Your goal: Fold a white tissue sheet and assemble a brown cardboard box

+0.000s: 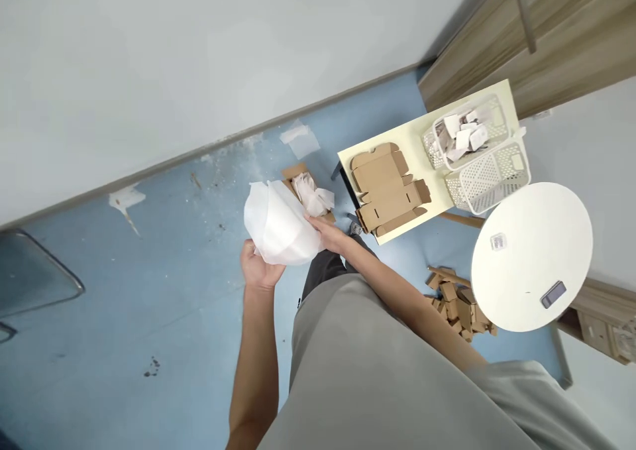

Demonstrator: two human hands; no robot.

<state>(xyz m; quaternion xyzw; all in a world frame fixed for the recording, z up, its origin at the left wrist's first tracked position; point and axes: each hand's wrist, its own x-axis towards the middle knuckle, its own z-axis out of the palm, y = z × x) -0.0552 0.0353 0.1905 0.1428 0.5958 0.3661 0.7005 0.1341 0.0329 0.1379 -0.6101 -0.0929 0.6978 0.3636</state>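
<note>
White, translucent foam packing sheets (283,225) are held between my two hands above the floor. My left hand (260,268) supports them from below at the lower left edge, its fingers partly hidden under the sheets. At the right edge my right hand (325,233) is closed on the material, fingers pressed against it. Just behind, an open cardboard box (295,170) stands on the floor with crumpled white sheets (312,195) in it. The sheets in my hands cover part of that box.
To the right, a pale yellow table (411,129) carries an unfolded cardboard box (386,183) and two white baskets (497,178), one holding small white items. A round white table (531,251) bears a phone (553,294). Small brown boxes (454,304) are piled on the floor.
</note>
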